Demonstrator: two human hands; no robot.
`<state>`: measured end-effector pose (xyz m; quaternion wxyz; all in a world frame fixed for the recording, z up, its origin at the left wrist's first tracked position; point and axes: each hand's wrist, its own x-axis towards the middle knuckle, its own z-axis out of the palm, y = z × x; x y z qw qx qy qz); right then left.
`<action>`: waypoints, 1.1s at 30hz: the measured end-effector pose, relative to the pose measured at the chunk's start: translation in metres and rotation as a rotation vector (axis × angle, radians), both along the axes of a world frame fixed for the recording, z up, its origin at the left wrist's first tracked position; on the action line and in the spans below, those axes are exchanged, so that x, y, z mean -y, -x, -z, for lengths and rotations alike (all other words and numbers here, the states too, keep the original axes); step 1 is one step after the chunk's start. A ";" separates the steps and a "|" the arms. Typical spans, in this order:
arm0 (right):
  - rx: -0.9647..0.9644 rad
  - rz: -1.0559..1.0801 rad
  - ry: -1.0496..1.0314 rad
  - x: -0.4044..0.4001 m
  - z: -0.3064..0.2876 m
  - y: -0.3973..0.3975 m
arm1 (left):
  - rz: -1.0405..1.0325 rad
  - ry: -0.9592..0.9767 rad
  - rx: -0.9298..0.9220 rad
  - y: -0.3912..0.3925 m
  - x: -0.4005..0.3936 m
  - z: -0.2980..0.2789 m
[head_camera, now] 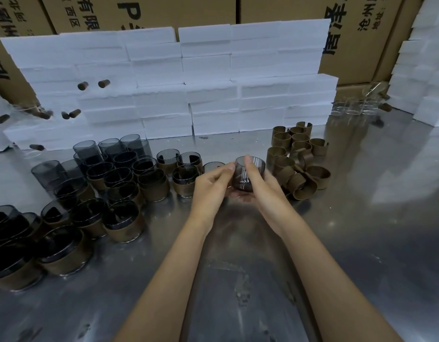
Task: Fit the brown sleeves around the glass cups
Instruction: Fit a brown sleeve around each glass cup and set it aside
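Both hands hold 1 smoked glass cup (249, 172) above the steel table (361, 218): the left hand (211, 186) pinches its left side, the right hand (259, 183) curls round its right wall and base. Whether a sleeve is on it cannot be told. The glass looks rigid, smooth, likely slippery and breakable, best held low by the wall. Loose brown sleeves (299, 164), seemingly light and springy, lie just right; sleeved cups (124, 218) crowd the left, limiting set-down room. White foam boxes (213, 95) stand behind.
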<state>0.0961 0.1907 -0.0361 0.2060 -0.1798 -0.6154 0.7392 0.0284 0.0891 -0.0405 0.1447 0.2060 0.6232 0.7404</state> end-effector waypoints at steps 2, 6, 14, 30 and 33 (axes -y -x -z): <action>0.038 0.025 -0.088 0.000 0.004 0.004 | -0.058 0.029 -0.022 0.000 0.000 0.002; 0.095 0.074 -0.189 0.001 0.007 0.006 | -0.103 0.027 -0.003 -0.006 -0.003 0.001; 0.022 0.146 -0.271 -0.005 0.003 -0.004 | 0.054 0.070 -0.014 -0.005 -0.004 0.001; 0.079 0.060 -0.265 0.008 0.007 -0.002 | 0.197 0.166 -0.038 -0.001 0.001 0.005; 0.079 0.215 -0.296 0.007 0.009 -0.003 | 0.140 0.084 -0.004 0.002 0.002 0.006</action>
